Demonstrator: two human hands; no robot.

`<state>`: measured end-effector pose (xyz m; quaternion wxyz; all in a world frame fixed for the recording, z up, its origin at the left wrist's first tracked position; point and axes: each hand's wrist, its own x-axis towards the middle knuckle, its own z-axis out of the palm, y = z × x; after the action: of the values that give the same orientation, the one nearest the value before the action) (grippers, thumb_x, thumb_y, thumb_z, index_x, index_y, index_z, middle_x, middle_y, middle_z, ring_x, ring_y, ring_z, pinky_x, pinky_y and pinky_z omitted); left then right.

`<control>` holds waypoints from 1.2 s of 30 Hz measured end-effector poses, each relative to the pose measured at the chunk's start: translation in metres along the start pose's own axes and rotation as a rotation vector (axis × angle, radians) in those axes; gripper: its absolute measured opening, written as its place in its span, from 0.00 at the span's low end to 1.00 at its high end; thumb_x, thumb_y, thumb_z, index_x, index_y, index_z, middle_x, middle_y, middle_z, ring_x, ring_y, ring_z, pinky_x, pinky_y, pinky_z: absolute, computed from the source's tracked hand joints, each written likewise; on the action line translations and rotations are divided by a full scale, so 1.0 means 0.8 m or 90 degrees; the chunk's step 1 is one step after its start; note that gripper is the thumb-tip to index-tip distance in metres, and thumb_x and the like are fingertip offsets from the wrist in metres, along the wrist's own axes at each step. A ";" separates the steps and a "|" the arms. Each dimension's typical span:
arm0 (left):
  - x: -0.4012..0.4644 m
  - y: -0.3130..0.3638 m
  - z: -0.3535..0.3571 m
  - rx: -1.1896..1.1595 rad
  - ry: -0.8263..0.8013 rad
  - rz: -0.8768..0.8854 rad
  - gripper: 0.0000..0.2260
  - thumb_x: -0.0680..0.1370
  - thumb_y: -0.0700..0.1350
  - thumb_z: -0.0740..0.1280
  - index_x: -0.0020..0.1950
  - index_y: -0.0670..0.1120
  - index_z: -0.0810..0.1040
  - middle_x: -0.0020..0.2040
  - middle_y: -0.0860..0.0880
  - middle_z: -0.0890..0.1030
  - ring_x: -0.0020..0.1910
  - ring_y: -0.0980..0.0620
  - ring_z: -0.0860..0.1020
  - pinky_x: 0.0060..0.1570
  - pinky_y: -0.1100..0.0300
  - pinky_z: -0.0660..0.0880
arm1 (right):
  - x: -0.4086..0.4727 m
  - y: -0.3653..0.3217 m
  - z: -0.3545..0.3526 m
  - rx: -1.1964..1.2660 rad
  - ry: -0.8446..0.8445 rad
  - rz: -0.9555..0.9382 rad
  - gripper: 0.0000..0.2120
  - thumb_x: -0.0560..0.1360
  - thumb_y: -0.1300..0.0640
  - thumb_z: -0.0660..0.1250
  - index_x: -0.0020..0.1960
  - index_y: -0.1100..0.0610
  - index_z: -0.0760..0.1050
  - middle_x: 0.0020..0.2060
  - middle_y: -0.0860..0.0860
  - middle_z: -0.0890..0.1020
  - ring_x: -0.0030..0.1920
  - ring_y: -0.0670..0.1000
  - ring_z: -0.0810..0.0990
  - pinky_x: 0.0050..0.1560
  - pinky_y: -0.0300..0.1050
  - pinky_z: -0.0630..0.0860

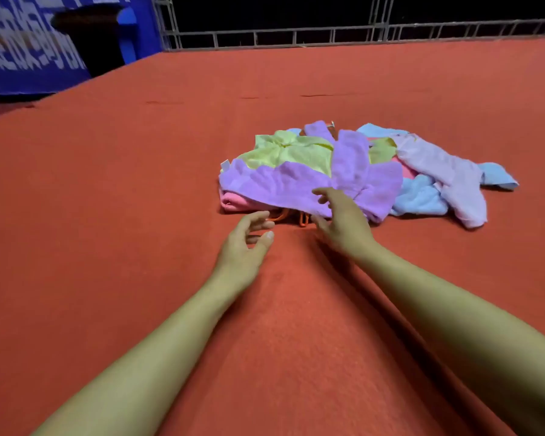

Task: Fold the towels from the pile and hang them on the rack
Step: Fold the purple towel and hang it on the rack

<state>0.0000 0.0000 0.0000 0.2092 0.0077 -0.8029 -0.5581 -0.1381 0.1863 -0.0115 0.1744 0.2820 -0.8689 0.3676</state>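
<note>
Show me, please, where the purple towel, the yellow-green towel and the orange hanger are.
purple towel point(283, 184): head view, on its broad front panel.
yellow-green towel point(296, 154): head view, on its crumpled middle.
orange hanger point(279, 217): head view, on the wire showing under the pile's near edge.

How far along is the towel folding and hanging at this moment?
Nothing looks done: the towels lie crumpled in one pile on the red surface, none folded, and no towel hangs anywhere in view. In hand: the right hand reaches the near edge of the purple towel; the left hand hovers open beside it, holding nothing. Something orange peeks from under the pile. All folding and hanging remains.
</note>
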 end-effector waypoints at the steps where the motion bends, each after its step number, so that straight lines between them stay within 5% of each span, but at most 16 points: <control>1: 0.005 -0.005 0.002 -0.010 0.005 -0.005 0.16 0.79 0.36 0.67 0.64 0.48 0.74 0.54 0.54 0.81 0.52 0.66 0.78 0.52 0.71 0.72 | 0.010 0.006 0.006 -0.030 -0.001 -0.007 0.25 0.72 0.60 0.70 0.68 0.50 0.71 0.55 0.49 0.79 0.54 0.53 0.77 0.54 0.50 0.74; 7: 0.009 -0.007 0.007 -0.009 0.012 -0.034 0.16 0.78 0.36 0.67 0.64 0.50 0.74 0.54 0.55 0.81 0.48 0.67 0.77 0.50 0.70 0.72 | 0.025 0.019 0.032 -0.169 -0.042 0.096 0.19 0.72 0.62 0.63 0.62 0.51 0.70 0.46 0.51 0.83 0.48 0.59 0.81 0.48 0.54 0.75; 14: -0.016 0.032 0.000 0.033 -0.024 -0.004 0.21 0.76 0.38 0.70 0.64 0.55 0.72 0.56 0.59 0.80 0.48 0.63 0.78 0.50 0.64 0.74 | -0.029 -0.034 -0.024 0.092 0.009 0.066 0.19 0.68 0.63 0.69 0.57 0.52 0.71 0.40 0.46 0.81 0.41 0.48 0.80 0.45 0.43 0.72; 20: -0.062 0.060 0.002 0.244 -0.047 0.190 0.27 0.71 0.46 0.73 0.69 0.47 0.71 0.64 0.54 0.77 0.62 0.54 0.73 0.64 0.63 0.67 | -0.123 -0.122 -0.108 0.321 -0.007 0.008 0.21 0.69 0.69 0.70 0.52 0.49 0.69 0.36 0.45 0.78 0.38 0.52 0.78 0.45 0.37 0.72; 23: -0.088 0.086 0.008 0.229 -0.045 0.231 0.20 0.74 0.48 0.69 0.65 0.48 0.75 0.54 0.55 0.82 0.56 0.54 0.78 0.60 0.57 0.72 | -0.159 -0.146 -0.145 0.442 -0.044 0.006 0.18 0.70 0.63 0.68 0.57 0.51 0.69 0.35 0.45 0.78 0.36 0.48 0.74 0.40 0.45 0.72; 26: -0.112 0.108 0.005 0.169 -0.060 0.209 0.13 0.77 0.48 0.64 0.61 0.53 0.76 0.44 0.59 0.80 0.43 0.60 0.79 0.47 0.65 0.73 | -0.179 -0.155 -0.172 0.512 -0.064 0.044 0.22 0.71 0.64 0.66 0.63 0.51 0.69 0.37 0.44 0.77 0.38 0.49 0.73 0.39 0.47 0.70; 29: -0.134 0.124 -0.002 0.103 -0.081 0.181 0.12 0.77 0.46 0.62 0.59 0.58 0.74 0.42 0.59 0.77 0.28 0.58 0.71 0.34 0.69 0.67 | -0.193 -0.164 -0.191 0.488 -0.099 0.044 0.25 0.70 0.64 0.65 0.66 0.51 0.68 0.39 0.45 0.78 0.39 0.48 0.73 0.40 0.42 0.70; 36: -0.162 0.165 -0.039 0.037 -0.148 0.131 0.14 0.76 0.45 0.63 0.61 0.57 0.73 0.40 0.58 0.75 0.38 0.55 0.71 0.39 0.68 0.69 | -0.214 -0.163 -0.203 0.038 -0.191 -0.136 0.33 0.69 0.63 0.72 0.71 0.52 0.66 0.46 0.40 0.76 0.35 0.41 0.73 0.39 0.30 0.67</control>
<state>0.1582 0.0541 0.0852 0.1702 -0.1331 -0.8339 -0.5078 0.0917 0.2936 0.0796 0.0724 0.4294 -0.8389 0.3265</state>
